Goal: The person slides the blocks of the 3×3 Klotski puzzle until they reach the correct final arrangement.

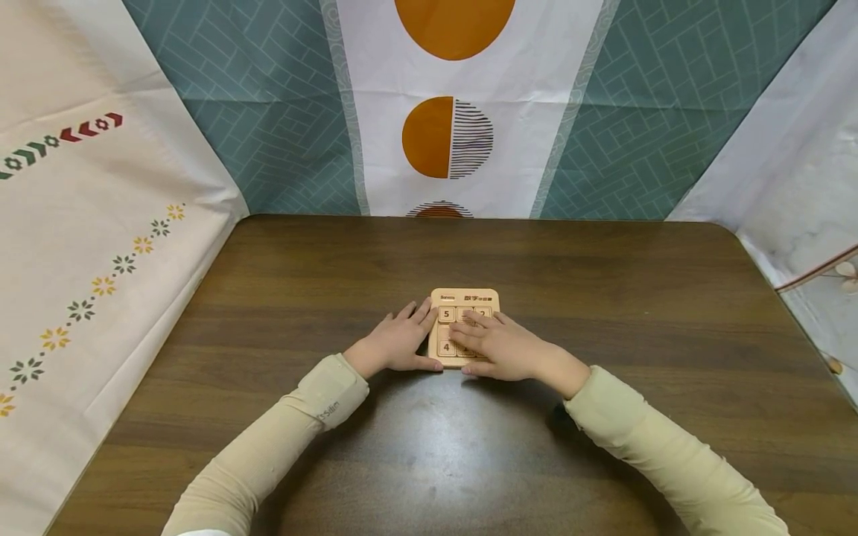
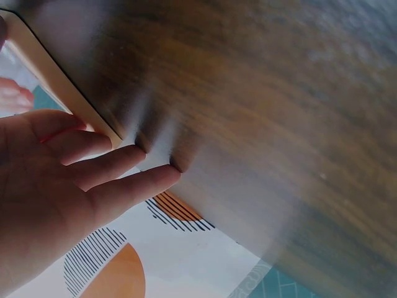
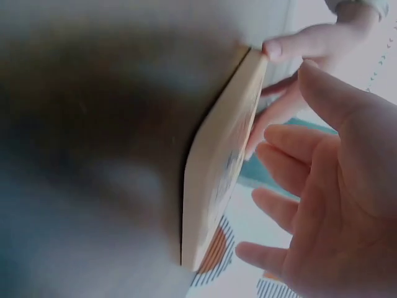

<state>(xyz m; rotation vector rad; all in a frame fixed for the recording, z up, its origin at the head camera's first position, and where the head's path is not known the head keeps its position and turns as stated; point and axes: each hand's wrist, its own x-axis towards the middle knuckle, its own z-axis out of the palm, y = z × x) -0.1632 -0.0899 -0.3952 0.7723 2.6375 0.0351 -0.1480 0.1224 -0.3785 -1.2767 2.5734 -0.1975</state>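
A pale wooden sliding number puzzle [image 1: 458,292] lies flat on the table, its square tiles marked with digits. The 5 tile [image 1: 446,314] and the 4 tile [image 1: 446,348] show at its left side; other tiles are partly under fingers. My left hand [image 1: 401,342] rests along the puzzle's left edge, thumb at the near left corner and fingers extended. In the left wrist view, its outer fingertips [image 2: 173,174] reach the tabletop beside the frame. My right hand [image 1: 504,348] hovers over the tiles from the right, fingers loosely spread; the right wrist view shows a gap above the puzzle [image 3: 208,174].
The dark brown wooden table [image 1: 302,283] extends around the puzzle on all sides. Behind it hangs a patterned cloth [image 1: 375,149] with orange circles. A white embroidered cloth [image 1: 134,313] borders the left side, and a pale one [image 1: 798,171] the right.
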